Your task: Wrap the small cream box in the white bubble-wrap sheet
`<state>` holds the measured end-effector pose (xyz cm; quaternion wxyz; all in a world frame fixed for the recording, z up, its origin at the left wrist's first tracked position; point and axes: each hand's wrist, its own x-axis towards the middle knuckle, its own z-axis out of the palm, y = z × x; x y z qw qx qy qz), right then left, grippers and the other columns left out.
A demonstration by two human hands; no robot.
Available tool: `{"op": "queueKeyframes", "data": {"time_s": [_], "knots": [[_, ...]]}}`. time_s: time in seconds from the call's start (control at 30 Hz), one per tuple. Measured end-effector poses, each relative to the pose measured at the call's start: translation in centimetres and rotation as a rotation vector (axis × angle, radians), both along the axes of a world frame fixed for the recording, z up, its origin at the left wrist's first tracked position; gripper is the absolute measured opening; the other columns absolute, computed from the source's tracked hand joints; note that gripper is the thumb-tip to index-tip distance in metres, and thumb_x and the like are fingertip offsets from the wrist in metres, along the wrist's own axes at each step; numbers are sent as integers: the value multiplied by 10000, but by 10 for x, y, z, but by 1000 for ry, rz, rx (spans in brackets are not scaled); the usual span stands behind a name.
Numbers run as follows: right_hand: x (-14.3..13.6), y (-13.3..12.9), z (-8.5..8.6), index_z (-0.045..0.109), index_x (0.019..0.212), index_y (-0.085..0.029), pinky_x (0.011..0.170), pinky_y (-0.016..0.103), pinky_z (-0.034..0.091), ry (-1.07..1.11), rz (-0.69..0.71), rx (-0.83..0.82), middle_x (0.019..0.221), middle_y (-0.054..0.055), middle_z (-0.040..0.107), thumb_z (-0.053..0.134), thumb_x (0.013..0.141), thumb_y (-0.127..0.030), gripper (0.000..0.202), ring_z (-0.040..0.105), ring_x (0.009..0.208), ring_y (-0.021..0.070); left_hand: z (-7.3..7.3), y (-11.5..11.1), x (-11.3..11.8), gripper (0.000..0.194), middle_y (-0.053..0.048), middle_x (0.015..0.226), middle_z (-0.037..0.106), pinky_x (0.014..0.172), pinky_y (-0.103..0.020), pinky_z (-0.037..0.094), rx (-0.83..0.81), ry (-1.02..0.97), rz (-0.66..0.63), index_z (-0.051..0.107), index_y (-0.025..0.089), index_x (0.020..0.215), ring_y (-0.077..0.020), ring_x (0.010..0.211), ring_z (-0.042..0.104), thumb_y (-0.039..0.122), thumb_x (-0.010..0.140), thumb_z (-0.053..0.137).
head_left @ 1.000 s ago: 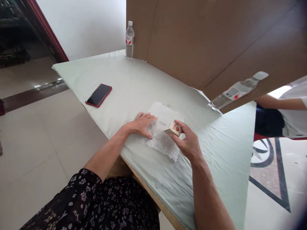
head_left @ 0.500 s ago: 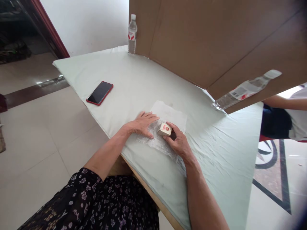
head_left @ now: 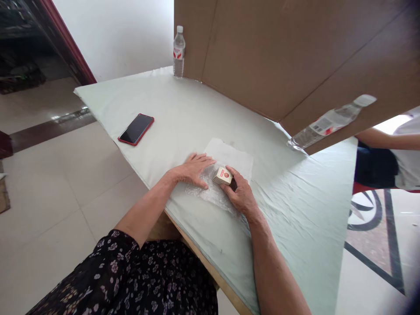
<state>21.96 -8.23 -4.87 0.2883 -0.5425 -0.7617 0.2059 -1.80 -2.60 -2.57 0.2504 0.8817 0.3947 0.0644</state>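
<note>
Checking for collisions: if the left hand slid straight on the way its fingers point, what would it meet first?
Probably the small box held by the right hand. The left hand lies flat on the bubble wrap, fingers pointing at it; depth is uncertain.

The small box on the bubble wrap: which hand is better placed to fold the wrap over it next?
Probably the left hand. It lies flat on the bubble wrap beside the small box, so it could lift that edge. The right hand is busy: its fingers hold the box down.
</note>
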Motion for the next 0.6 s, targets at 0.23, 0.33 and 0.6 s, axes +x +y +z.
{"op": "queueKeyframes", "data": {"time_s": [0.23, 0.33, 0.6], "knots": [[-3, -1, 0, 454, 1455, -225, 1105, 525, 405, 16, -14, 2, 1454, 116, 570, 573, 846, -345, 632, 539, 1326, 314, 26, -35, -8, 826, -140, 1618, 325, 1257, -483, 134, 74, -74, 92, 371, 185, 1513, -313, 1543, 166, 439, 790, 678], [-4, -2, 0, 438, 1464, -235, 1081, 524, 429, 51, -38, -8, 1434, 116, 586, 590, 847, -367, 649, 569, 1288, 314, 29, -66, -11, 729, -134, 1606, 341, 1251, -556, 93, 201, -15, 26, 478, 223, 1444, -352, 1536, 169, 403, 775, 707], [-5, -1, -1, 457, 1447, -210, 1085, 511, 430, 118, -48, -46, 1402, 136, 608, 612, 817, -371, 668, 591, 1262, 303, 18, -87, 8, 287, -149, 1543, 433, 1238, -561, 182, 369, 56, 0, 693, 188, 1093, -330, 1493, 302, 148, 842, 558]]}}
